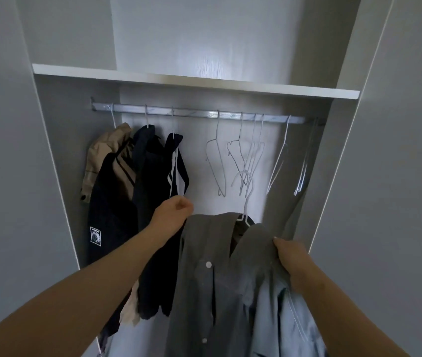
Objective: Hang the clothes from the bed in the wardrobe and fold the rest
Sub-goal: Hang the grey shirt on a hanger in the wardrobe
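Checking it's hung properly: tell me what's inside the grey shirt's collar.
A white hanger sits in the grey shirt collar: its hook and neck show above. Its shoulders are covered by fabric, so their seating cannot be seen.

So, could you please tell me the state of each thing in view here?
rail: three hung garments at left, empty hangers at right.
grey shirt: on a white hanger, held up, off the rail.
white hanger: hook free below the rail.
left hand: grips the shirt's shoulder.
right hand: grips its other shoulder.
light blue garment: hangs under the right hand.
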Tool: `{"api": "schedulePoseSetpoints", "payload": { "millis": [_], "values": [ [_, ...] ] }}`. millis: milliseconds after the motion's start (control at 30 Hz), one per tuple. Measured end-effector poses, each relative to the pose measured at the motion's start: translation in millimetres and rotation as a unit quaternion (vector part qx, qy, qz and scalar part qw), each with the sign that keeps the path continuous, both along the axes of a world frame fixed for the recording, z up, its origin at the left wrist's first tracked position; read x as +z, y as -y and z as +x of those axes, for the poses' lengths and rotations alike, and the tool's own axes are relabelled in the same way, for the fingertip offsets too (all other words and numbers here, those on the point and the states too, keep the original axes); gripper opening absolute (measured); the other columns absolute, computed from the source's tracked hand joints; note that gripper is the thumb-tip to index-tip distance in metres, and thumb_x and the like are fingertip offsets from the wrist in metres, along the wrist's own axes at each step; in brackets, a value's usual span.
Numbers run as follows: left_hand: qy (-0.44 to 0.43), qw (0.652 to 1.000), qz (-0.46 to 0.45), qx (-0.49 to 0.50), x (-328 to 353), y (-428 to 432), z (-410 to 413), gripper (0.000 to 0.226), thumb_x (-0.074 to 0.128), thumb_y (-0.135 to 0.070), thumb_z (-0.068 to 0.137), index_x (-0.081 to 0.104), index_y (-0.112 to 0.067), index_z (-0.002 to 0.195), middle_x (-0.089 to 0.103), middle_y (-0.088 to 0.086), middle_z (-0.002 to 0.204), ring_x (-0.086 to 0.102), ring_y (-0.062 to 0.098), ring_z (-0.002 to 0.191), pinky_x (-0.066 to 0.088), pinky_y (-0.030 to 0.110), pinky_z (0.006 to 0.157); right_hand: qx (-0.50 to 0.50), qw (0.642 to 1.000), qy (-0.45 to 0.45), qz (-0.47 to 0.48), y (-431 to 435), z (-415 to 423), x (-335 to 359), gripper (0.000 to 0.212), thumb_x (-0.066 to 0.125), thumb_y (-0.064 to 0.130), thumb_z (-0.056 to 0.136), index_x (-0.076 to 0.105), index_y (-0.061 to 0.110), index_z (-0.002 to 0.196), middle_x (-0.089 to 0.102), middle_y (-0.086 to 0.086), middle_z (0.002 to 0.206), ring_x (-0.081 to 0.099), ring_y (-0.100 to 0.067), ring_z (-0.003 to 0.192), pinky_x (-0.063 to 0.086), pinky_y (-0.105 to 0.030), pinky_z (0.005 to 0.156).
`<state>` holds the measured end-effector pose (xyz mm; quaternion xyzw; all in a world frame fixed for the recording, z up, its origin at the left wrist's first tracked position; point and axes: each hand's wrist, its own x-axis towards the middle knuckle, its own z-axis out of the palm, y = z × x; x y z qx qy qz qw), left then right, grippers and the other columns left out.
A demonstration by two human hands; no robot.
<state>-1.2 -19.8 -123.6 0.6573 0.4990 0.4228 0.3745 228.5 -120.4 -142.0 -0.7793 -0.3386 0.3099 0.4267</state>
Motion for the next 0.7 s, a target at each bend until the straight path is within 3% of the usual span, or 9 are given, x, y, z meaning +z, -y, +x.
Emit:
{"api": "schedulePoseSetpoints", "payload": {
  "millis": [133,200,300,400,500,567,633,700],
  "values": [
    [-0.059,0.998,0.025,0.012,4,-53,2,0.009,0.052,-0.016,0.093,0.059,-0.022,0.093,0.055,-0.011,0.089,0.05,0.007,0.087,0.037,0.015,0.071,0.006,1.0,0.0,-0.012,-40,-13,3,0.038,0.043,0.023,0.097,0.059,-0.009,0.111,0.061,-0.025,0.114,0.058,-0.037,0.107,0.047,-0.039,0.093],
    [-0.107,0.993,0.043,0.002,7,-86,2,0.013,0.05,-0.014,0.093,0.062,-0.018,0.098,0.057,-0.004,0.098,0.05,0.008,0.088,0.039,0.017,0.071,0.013,1.0,-0.025,-0.008,-67,-22,3,0.04,0.046,0.027,0.095,0.058,-0.005,0.116,0.061,-0.023,0.118,0.058,-0.037,0.109,0.049,-0.042,0.093],
    [-0.191,0.977,0.099,0.001,10,-128,5,0.02,0.049,-0.014,0.093,0.064,-0.017,0.106,0.053,0.004,0.12,0.051,0.017,0.102,0.045,0.029,0.086,0.024,0.998,-0.061,-0.002,-107,-37,8,0.04,0.047,0.027,0.094,0.058,-0.004,0.117,0.061,-0.024,0.118,0.058,-0.039,0.11,0.049,-0.045,0.094],
    [-0.339,0.925,0.174,-0.013,6,-167,6,0.026,0.049,-0.027,0.093,0.061,-0.026,0.116,0.035,0.001,0.143,0.031,0.023,0.13,0.034,0.037,0.104,0.005,0.996,-0.089,0.02,-148,-51,15,0.028,0.044,0.023,0.096,0.06,0.0,0.1,0.061,-0.024,0.112,0.058,-0.037,0.105,0.048,-0.042,0.094],
    [-0.454,0.868,0.199,-0.024,0,-201,8,0.029,0.045,-0.035,0.093,0.058,-0.032,0.118,0.017,-0.001,0.153,0.006,0.023,0.141,0.016,0.041,0.111,-0.009,0.993,-0.108,0.037,-186,-62,23,0.023,0.044,0.022,0.096,0.055,0.005,0.085,0.062,-0.023,0.105,0.059,-0.035,0.1,0.047,-0.043,0.092],
    [-0.448,0.868,0.213,-0.002,2,-220,9,0.029,0.045,-0.032,0.092,0.058,-0.031,0.118,0.015,-0.001,0.154,0.005,0.024,0.142,0.015,0.042,0.111,-0.004,0.992,-0.116,0.048,-208,-68,29,0.022,0.044,0.022,0.096,0.057,0.004,0.094,0.063,-0.02,0.103,0.06,-0.033,0.098,0.049,-0.04,0.087],
    [-0.407,0.889,0.212,0.02,8,-234,8,0.029,0.047,-0.027,0.092,0.058,-0.027,0.119,0.019,0.0,0.152,0.015,0.025,0.138,0.024,0.04,0.108,0.003,0.991,-0.119,0.066,-225,-73,38,0.022,0.043,0.022,0.097,0.056,0.005,0.101,0.061,-0.014,0.096,0.059,-0.027,0.087,0.048,-0.031,0.072],
    [-0.366,0.909,0.198,0.022,16,-251,5,0.028,0.048,-0.021,0.092,0.057,-0.022,0.119,0.024,0.001,0.148,0.027,0.027,0.131,0.035,0.038,0.102,0.013,0.991,-0.107,0.083,-245,-75,50,0.018,0.041,0.02,0.097,0.054,0.007,0.096,0.057,-0.008,0.085,0.053,-0.02,0.074,0.042,-0.027,0.063]
  ]
}}
